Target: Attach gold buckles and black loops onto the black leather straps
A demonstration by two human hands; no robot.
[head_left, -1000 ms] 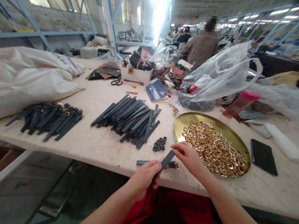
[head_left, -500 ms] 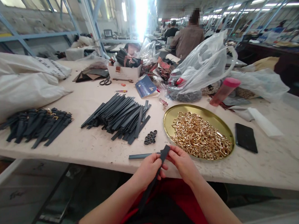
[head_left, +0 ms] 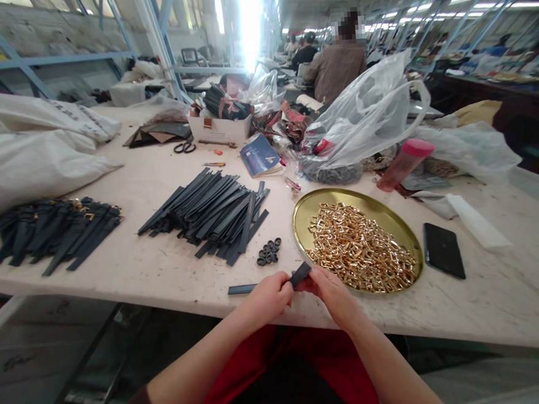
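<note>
Item: dark strap (head_left: 299, 275), one piece, held at the near edge of the table (head_left: 164, 277), clamped between the fingers of the left hand (head_left: 269, 296) and the right hand (head_left: 330, 289); both sets of fingers are closed on it, thumbs on top, and only a short end shows between the two grips. Orientation: the visible end points up and to the right, away from the person, toward the gold tray (head_left: 393, 223); the long axis runs on a slant from lower left to upper right, the rest of its length hidden under the left fingers. Adjacent, just left of the left fingers: a second loose strap (head_left: 242, 288) lying flat, long axis nearly parallel to the table edge. Just beyond the fingers: a small cluster of black rings (head_left: 269, 252). Right of the right fingers: the tray heaped with gold buckles (head_left: 360, 251), and past it a black phone (head_left: 443, 250). Further beyond: a pile of plain straps (head_left: 210, 209); far to the left, a pile of straps with fittings (head_left: 54, 229). Risk, as a judgement: the grip sits over the table's edge, so a slackened pinch would likely drop the strap into the lap or to the floor; a right wrist drifting outward could knock the tray rim and scatter buckles.
</note>
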